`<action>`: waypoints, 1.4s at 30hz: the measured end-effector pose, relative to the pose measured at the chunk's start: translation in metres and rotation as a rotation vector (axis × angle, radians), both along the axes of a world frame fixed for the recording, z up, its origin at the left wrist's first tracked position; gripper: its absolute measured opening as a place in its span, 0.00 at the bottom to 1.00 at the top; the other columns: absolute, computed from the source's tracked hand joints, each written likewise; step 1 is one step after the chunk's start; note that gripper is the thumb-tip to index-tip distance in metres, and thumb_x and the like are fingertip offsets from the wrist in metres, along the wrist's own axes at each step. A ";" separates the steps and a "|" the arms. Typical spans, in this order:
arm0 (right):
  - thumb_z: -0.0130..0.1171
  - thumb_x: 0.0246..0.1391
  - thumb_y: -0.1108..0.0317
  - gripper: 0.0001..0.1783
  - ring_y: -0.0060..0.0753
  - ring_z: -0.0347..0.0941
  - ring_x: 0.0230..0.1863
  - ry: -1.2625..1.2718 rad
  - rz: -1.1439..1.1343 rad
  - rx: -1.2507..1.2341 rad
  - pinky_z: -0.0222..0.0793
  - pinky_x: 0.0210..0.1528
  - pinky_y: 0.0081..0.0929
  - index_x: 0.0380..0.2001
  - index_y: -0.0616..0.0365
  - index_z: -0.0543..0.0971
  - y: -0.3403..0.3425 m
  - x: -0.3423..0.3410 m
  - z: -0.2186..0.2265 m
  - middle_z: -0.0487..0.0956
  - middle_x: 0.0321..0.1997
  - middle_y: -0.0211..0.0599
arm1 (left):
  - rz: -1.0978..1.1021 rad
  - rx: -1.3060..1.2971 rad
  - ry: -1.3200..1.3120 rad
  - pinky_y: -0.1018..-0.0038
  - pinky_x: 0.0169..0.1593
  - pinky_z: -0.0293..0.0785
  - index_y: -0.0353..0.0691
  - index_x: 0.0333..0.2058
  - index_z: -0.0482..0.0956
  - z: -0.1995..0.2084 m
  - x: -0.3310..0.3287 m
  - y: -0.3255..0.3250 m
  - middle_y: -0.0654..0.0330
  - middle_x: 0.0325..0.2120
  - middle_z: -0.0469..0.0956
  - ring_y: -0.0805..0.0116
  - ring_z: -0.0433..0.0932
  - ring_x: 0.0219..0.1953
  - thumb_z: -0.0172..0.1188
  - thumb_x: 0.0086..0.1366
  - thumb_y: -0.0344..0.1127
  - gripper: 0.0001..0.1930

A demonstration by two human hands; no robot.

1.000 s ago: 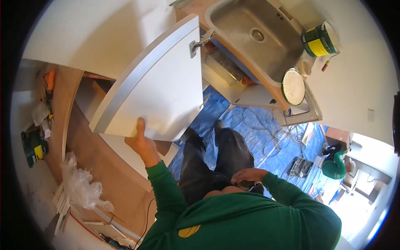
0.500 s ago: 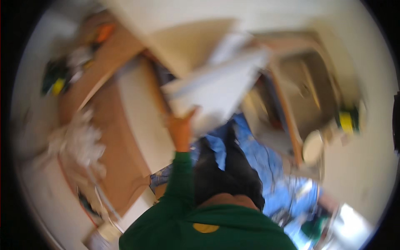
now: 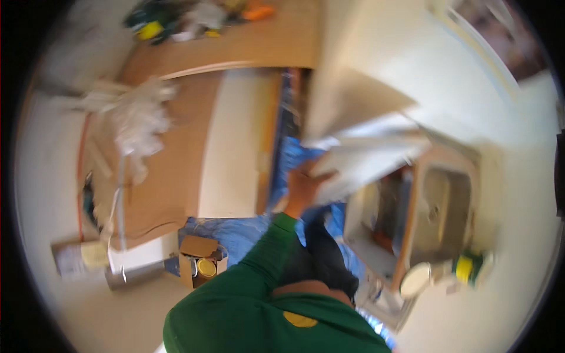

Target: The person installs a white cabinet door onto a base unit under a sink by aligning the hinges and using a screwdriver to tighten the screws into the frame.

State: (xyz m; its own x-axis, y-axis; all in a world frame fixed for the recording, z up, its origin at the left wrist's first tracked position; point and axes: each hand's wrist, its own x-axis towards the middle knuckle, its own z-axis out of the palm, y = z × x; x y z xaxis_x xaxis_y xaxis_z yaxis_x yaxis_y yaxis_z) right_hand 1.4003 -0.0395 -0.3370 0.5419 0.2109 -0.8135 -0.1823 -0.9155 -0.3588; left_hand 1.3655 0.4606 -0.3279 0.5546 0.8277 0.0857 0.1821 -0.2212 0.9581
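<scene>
My left hand (image 3: 305, 183) is closed on the near left edge of a flat white panel (image 3: 368, 162), which looks like a cabinet door or a board. The panel is held tilted in front of my legs, its far end reaching toward the sink counter. Motion blurs its outline and my fingers. My right hand does not show; whether the panel hides it I cannot tell.
To the right, a sink (image 3: 441, 215) sits over an open cabinet (image 3: 385, 215). A brown-covered counter (image 3: 176, 170) stands at left with crumpled plastic (image 3: 141, 120). Blue sheeting (image 3: 235, 232) covers the floor, near a cardboard box (image 3: 197, 247). A round white lid (image 3: 415, 280) lies beside the sink.
My view has turned to the left, so the room appears rotated clockwise. The white panel has shifted right in the picture, still in my left hand.
</scene>
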 end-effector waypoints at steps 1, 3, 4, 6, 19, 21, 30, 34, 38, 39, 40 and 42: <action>0.61 0.58 0.58 0.14 0.36 0.78 0.34 0.016 0.059 -0.005 0.75 0.37 0.34 0.34 0.59 0.82 -0.009 0.001 0.008 0.81 0.35 0.39 | 0.017 0.062 0.036 0.69 0.40 0.78 0.40 0.46 0.86 -0.007 -0.008 0.005 0.55 0.33 0.86 0.65 0.83 0.34 0.77 0.54 0.44 0.22; 0.61 0.58 0.58 0.14 0.35 0.78 0.34 0.047 0.079 -0.055 0.75 0.37 0.34 0.35 0.59 0.82 -0.033 -0.018 0.039 0.81 0.35 0.38 | 0.062 -0.057 -0.015 0.68 0.41 0.78 0.33 0.43 0.85 0.003 -0.011 0.009 0.53 0.35 0.86 0.64 0.83 0.34 0.77 0.55 0.41 0.21; 0.61 0.58 0.58 0.14 0.35 0.78 0.34 0.074 0.083 -0.072 0.75 0.37 0.33 0.35 0.59 0.82 -0.046 -0.027 0.051 0.81 0.35 0.38 | 0.089 -0.120 -0.040 0.67 0.42 0.78 0.30 0.42 0.85 0.007 -0.010 0.010 0.52 0.36 0.86 0.64 0.82 0.34 0.77 0.55 0.40 0.21; 0.61 0.58 0.57 0.15 0.34 0.78 0.33 0.155 0.072 -0.106 0.75 0.37 0.32 0.35 0.59 0.82 -0.068 -0.054 0.073 0.81 0.35 0.37 | 0.155 -0.177 -0.030 0.67 0.46 0.77 0.26 0.43 0.83 0.003 -0.008 0.009 0.49 0.39 0.86 0.60 0.82 0.37 0.77 0.56 0.41 0.24; 0.57 0.57 0.63 0.11 0.40 0.78 0.32 0.097 0.118 0.313 0.73 0.34 0.33 0.34 0.59 0.82 -0.162 -0.039 0.202 0.80 0.33 0.39 | 0.042 -0.428 -0.158 0.68 0.51 0.80 0.21 0.51 0.79 0.027 0.015 -0.004 0.49 0.48 0.81 0.60 0.81 0.46 0.73 0.61 0.30 0.23; 0.60 0.52 0.62 0.13 0.47 0.80 0.32 -0.363 0.181 -0.401 0.76 0.35 0.40 0.27 0.63 0.78 -0.128 0.017 0.187 0.82 0.31 0.42 | 0.048 -0.426 -0.142 0.68 0.51 0.80 0.22 0.50 0.79 0.032 0.016 -0.010 0.49 0.48 0.82 0.60 0.81 0.46 0.72 0.61 0.31 0.23; 0.64 0.47 0.65 0.12 0.38 0.81 0.22 -0.401 -0.549 -0.109 0.77 0.28 0.34 0.29 0.65 0.81 -0.126 0.097 0.070 0.82 0.22 0.46 | 0.051 -0.366 -0.098 0.68 0.48 0.81 0.22 0.48 0.81 0.045 0.024 -0.022 0.50 0.45 0.82 0.62 0.82 0.43 0.72 0.62 0.33 0.21; 0.65 0.44 0.59 0.17 0.57 0.82 0.34 -0.540 -0.347 -0.231 0.78 0.41 0.44 0.30 0.64 0.82 -0.136 0.110 0.059 0.83 0.29 0.56 | 0.075 -0.384 -0.070 0.68 0.48 0.81 0.22 0.48 0.81 0.049 0.026 -0.025 0.50 0.45 0.82 0.62 0.81 0.43 0.72 0.63 0.33 0.20; 0.64 0.46 0.58 0.16 0.61 0.82 0.38 -0.662 -0.392 -0.330 0.77 0.46 0.47 0.30 0.62 0.84 -0.141 0.108 0.052 0.84 0.32 0.58 | 0.068 -0.373 -0.083 0.68 0.48 0.81 0.22 0.47 0.81 0.048 0.031 -0.030 0.50 0.45 0.83 0.62 0.81 0.43 0.72 0.63 0.33 0.20; 0.64 0.46 0.58 0.16 0.61 0.82 0.38 -0.664 -0.391 -0.329 0.77 0.46 0.47 0.30 0.62 0.84 -0.141 0.112 0.055 0.84 0.32 0.58 | 0.069 -0.373 -0.085 0.68 0.48 0.81 0.22 0.47 0.81 0.049 0.030 -0.030 0.50 0.45 0.83 0.62 0.81 0.43 0.72 0.63 0.33 0.20; 0.63 0.47 0.59 0.16 0.62 0.82 0.39 -0.746 -0.405 -0.384 0.77 0.47 0.48 0.31 0.62 0.84 -0.142 0.117 0.058 0.84 0.34 0.59 | 0.069 -0.385 -0.074 0.69 0.48 0.82 0.22 0.48 0.81 0.049 0.029 -0.028 0.50 0.45 0.83 0.62 0.81 0.43 0.72 0.63 0.33 0.20; 0.62 0.48 0.59 0.16 0.62 0.82 0.41 -0.829 -0.417 -0.435 0.77 0.48 0.49 0.32 0.61 0.85 -0.141 0.130 0.072 0.84 0.35 0.59 | 0.072 -0.394 -0.064 0.69 0.48 0.82 0.22 0.48 0.81 0.050 0.029 -0.028 0.50 0.45 0.83 0.62 0.81 0.43 0.72 0.62 0.33 0.21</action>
State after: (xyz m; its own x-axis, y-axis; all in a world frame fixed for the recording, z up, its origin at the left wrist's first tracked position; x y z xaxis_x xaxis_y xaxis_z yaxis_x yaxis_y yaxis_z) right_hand 1.5302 -0.1808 -0.2649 0.9314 -0.3469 -0.1103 -0.3615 -0.9170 -0.1688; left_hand 1.3941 0.4330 -0.2783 0.4977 0.8406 -0.2137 0.1209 0.1768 0.9768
